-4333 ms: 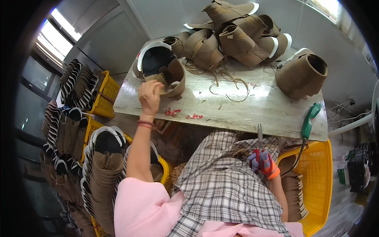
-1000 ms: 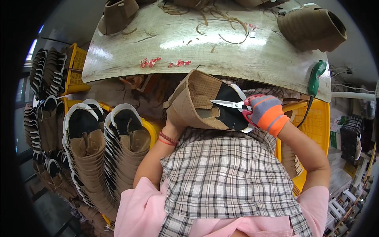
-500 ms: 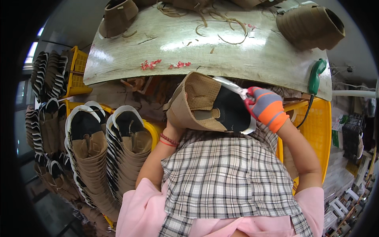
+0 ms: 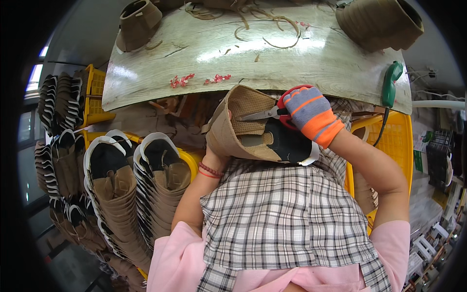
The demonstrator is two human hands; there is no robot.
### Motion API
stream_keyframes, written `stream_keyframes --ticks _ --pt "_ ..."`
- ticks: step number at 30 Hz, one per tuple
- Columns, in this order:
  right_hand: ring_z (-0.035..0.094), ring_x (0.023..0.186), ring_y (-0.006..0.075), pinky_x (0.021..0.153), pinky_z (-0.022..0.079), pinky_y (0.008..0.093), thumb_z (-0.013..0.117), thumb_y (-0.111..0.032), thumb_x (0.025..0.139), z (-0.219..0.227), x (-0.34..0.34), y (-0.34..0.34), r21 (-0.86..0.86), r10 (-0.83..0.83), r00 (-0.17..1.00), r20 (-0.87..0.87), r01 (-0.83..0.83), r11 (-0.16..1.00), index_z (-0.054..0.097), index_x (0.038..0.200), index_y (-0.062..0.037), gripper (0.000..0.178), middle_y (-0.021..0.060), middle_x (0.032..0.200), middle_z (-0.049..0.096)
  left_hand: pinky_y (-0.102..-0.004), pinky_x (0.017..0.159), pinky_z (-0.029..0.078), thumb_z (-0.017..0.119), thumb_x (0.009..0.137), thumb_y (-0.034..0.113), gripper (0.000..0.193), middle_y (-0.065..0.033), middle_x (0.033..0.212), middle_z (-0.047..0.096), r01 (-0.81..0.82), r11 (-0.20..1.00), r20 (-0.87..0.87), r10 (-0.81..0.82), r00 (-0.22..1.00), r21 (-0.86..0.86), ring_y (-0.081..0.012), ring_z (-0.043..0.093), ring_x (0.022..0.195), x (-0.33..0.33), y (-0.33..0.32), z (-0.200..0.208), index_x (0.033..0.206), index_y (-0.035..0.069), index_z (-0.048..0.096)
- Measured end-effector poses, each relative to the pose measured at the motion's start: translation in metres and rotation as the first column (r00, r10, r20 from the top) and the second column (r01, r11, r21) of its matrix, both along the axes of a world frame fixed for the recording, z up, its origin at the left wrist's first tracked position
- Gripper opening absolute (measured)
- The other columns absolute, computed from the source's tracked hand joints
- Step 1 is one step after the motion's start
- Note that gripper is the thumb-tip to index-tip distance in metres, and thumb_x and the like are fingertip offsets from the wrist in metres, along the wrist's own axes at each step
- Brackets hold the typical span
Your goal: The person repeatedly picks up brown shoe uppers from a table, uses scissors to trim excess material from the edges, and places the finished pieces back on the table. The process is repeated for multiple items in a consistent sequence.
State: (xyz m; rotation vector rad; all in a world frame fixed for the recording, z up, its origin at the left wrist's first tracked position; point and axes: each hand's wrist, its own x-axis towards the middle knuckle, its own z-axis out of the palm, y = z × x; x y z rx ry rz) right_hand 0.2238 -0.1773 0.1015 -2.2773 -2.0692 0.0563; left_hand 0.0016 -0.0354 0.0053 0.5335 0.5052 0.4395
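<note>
Scissors (image 4: 272, 113) held in right gloved fingers (image 4: 297, 103) — left fingers (image 4: 229, 115) gripping brown shoe upper (image 4: 250, 127).

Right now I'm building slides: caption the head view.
Left hand holds a brown shoe upper; gloved right hand holds scissors.

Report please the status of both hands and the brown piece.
Left hand gripping brown shoe upper. Gloved right hand holding red-handled scissors, blades over upper's opening. Right hand, scissors hiding part of upper.
</note>
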Motion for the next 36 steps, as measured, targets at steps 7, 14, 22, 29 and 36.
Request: stream_keyframes --ticks 7,14,22,29,36 --pt "0.067 0.086 0.0276 0.078 0.052 0.0369 0.075 -0.031 0.080 0.011 0.007 -0.006 -0.001 -0.014 0.998 -0.060 0.014 1.000 0.069 0.093 -0.0134 0.023 0.0089 0.086 0.069 -0.0433 0.102 0.052 0.047 0.106 0.029 0.049 -0.0122 0.143 0.051 0.047 0.998 0.022 -0.046 0.999 -0.048 -0.0263 0.056 0.126 -0.001 -0.001 0.002 0.149 0.007 0.039" --pt "0.067 0.087 0.0263 0.078 0.051 0.0371 0.074 -0.035 0.080 0.008 0.002 0.001 0.013 0.051 0.998 0.031 -0.051 0.999 0.069 0.094 -0.0139 0.026 0.0079 0.086 0.069 -0.0509 0.101 0.052 0.061 0.099 0.034 0.053 -0.0121 0.136 0.057 0.071 0.997 0.015 -0.070 0.997 -0.040 -0.0282 0.058 0.123 0.006 -0.002 0.022 0.142 0.008 0.045" --pt "0.066 0.087 0.0256 0.077 0.051 0.0361 0.074 -0.035 0.080 0.010 0.005 -0.007 0.059 0.051 0.999 -0.016 -0.050 0.997 0.069 0.094 -0.0151 0.024 0.0068 0.088 0.068 -0.0441 0.101 0.051 0.068 0.096 0.031 0.047 -0.0065 0.133 0.061 0.002 1.000 -0.048 -0.002 0.999 0.009 -0.0235 0.059 0.121 0.006 -0.006 0.028 0.136 0.010 0.054" --pt "0.068 0.088 0.0269 0.077 0.052 0.0376 0.076 -0.032 0.078 0.009 0.007 -0.003 0.001 0.013 0.998 -0.068 -0.013 1.000 0.070 0.097 -0.0136 0.027 0.0092 0.088 0.070 -0.0436 0.101 0.051 0.066 0.097 0.029 0.046 -0.0055 0.131 0.061 -0.016 0.999 -0.087 0.020 0.996 0.047 -0.0227 0.059 0.121 0.005 -0.004 0.026 0.137 0.010 0.053" --pt "0.068 0.087 0.0278 0.079 0.053 0.0387 0.077 -0.028 0.077 0.006 0.003 -0.006 0.073 0.066 0.994 -0.084 -0.060 0.996 0.070 0.098 -0.0132 0.026 0.0084 0.089 0.070 -0.0420 0.100 0.052 0.066 0.097 0.028 0.045 -0.0055 0.130 0.062 0.019 1.000 0.011 -0.020 1.000 0.012 -0.0214 0.059 0.120 0.008 -0.006 0.035 0.136 0.009 0.054"
